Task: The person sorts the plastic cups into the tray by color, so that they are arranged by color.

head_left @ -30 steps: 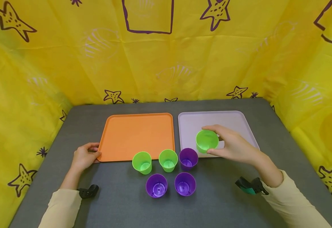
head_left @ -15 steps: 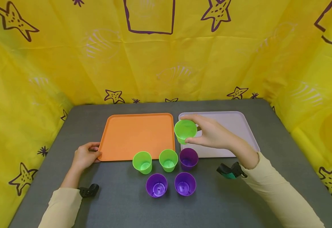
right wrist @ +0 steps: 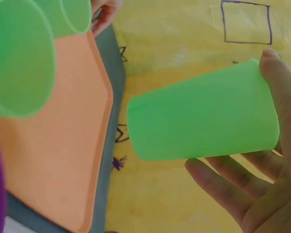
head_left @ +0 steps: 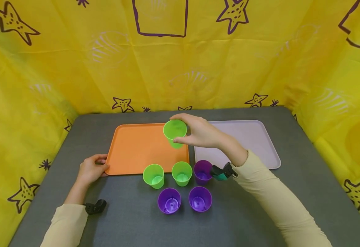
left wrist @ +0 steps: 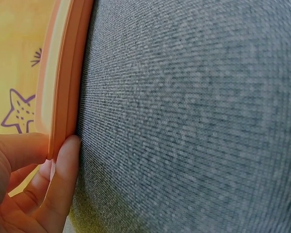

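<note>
My right hand point(head_left: 199, 132) grips a green cup point(head_left: 175, 132) near its rim, thumb on one side and fingers on the other. The cup overlaps the right part of the orange tray point(head_left: 136, 147) in the head view. In the right wrist view the same green cup point(right wrist: 203, 114) shows from the side, with table and tray beyond it. My left hand point(head_left: 91, 168) pinches the orange tray's near left corner. The left wrist view shows the thumb on top of the tray's edge point(left wrist: 65, 82) and a finger beneath it.
Two green cups point(head_left: 153, 176) point(head_left: 182, 174) stand at the orange tray's near edge. A purple cup point(head_left: 202, 171) is beside them, with two more purple cups point(head_left: 169, 201) point(head_left: 200, 199) nearer. A pale lilac tray point(head_left: 244, 137) lies to the right. Yellow patterned cloth point(head_left: 180, 68) surrounds the grey table.
My right hand has carried the green cup leftward and away from me, from over the lilac tray to over the orange tray. The left hand keeps its place on the tray corner.
</note>
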### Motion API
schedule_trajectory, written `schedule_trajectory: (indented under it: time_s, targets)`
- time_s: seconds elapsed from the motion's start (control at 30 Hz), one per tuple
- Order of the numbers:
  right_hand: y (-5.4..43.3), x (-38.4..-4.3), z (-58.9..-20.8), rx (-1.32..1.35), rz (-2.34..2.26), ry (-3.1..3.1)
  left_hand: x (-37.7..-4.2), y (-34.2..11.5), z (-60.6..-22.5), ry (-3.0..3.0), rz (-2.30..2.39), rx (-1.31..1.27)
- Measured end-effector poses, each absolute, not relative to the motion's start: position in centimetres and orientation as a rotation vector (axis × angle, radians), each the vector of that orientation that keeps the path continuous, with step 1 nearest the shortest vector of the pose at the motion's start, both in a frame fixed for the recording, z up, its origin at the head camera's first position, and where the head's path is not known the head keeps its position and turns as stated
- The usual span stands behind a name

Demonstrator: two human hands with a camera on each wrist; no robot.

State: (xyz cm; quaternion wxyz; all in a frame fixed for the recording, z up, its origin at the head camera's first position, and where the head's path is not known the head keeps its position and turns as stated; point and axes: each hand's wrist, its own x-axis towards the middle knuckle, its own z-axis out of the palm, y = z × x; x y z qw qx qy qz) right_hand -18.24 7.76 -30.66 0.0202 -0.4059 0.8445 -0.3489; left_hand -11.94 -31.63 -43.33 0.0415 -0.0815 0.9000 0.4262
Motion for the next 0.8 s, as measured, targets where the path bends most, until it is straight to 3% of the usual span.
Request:
schedule_trajectory:
  time_s: [0.8]
  targets:
    - [-2.8, -22.0, -32.5, -1.196, -0.992, 2.601, -12.0, -31.6, -43.4, 2.756, 1.283, -0.274]
